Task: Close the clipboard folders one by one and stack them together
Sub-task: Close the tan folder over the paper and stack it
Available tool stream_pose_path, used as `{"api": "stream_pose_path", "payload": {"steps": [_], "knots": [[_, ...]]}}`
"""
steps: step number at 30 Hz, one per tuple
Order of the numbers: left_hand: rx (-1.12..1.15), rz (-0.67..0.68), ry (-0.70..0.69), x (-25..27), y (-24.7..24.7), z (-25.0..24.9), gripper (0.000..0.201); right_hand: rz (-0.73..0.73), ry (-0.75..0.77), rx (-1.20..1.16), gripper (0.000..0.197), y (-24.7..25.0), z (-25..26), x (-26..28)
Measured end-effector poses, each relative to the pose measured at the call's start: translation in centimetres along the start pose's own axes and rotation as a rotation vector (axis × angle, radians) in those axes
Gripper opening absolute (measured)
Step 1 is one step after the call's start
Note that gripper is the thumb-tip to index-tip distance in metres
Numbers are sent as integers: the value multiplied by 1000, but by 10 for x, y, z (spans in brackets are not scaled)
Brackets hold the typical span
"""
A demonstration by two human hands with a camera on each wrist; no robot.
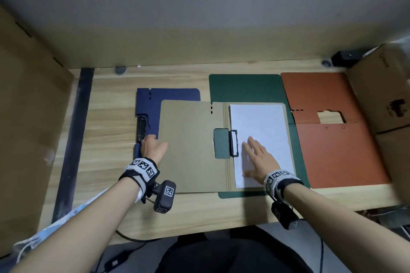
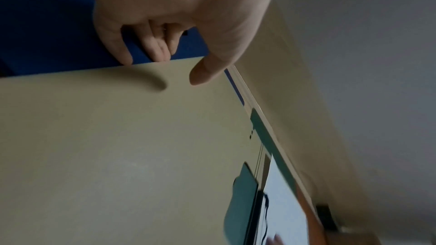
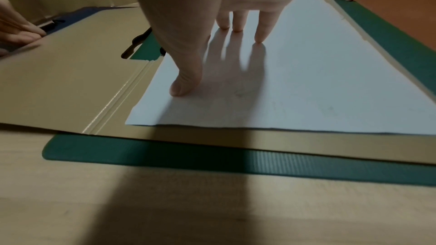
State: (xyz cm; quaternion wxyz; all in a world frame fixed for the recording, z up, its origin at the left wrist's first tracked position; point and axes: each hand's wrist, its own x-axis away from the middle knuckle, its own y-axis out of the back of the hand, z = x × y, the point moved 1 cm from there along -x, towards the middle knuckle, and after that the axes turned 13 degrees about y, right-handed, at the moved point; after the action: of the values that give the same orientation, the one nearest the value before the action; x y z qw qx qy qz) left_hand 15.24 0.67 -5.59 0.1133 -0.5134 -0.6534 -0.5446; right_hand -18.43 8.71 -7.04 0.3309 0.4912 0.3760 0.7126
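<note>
The left hand (image 1: 153, 148) curls its fingers (image 2: 155, 47) over the left edge of the tan folder (image 1: 190, 146), thumb on top, pinching the cover. The folder lies open on the worktop (image 1: 106, 131), over a blue folder (image 1: 168, 95) just beyond those fingers. The right hand (image 1: 258, 158) presses flat, fingers (image 3: 261, 25) spread apart, on the white paper (image 1: 266, 122) (clipped at its left edge). Beneath it lies a green folder (image 1: 244, 88); right of it, an orange folder (image 1: 332, 150).

An open folder (image 1: 190, 148) lies centre, overlapping one folder (image 1: 175, 94) at left and another (image 1: 244, 86) behind; a fourth folder (image 1: 332, 131) lies right.
</note>
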Motion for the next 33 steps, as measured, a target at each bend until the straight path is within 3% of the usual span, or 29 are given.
{"api": "stream_pose_path", "payload": {"steps": [2,4,6,10,17,22,26,29,33], "knots": [[45,20,31,6,8,-5,8,12,1,12,112,0,-1,-1],[84,31,18,13,13,-9,23,17,8,25,113,2,-3,-1],[101,58,6,18,19,-12,12,16,15,38,113,3,-5,0],[11,136,-96,43,26,-31,24,8,58,44,112,7,-12,1],[-103,290,-280,147,12,-98,14,-96,131,-222,72,46,-39,9],[-95,362,-411,197,-39,-131,36,-269,153,-366,40,88,-78,34],[-73,396,-404,216,-83,-147,48,-344,131,-476,33,106,-111,53],[-110,351,-396,210,-111,-147,41,-326,97,-512,30,103,-133,64],[-236,253,-336,177,-138,-124,17,-279,-10,-568,29,76,-156,70]]}}
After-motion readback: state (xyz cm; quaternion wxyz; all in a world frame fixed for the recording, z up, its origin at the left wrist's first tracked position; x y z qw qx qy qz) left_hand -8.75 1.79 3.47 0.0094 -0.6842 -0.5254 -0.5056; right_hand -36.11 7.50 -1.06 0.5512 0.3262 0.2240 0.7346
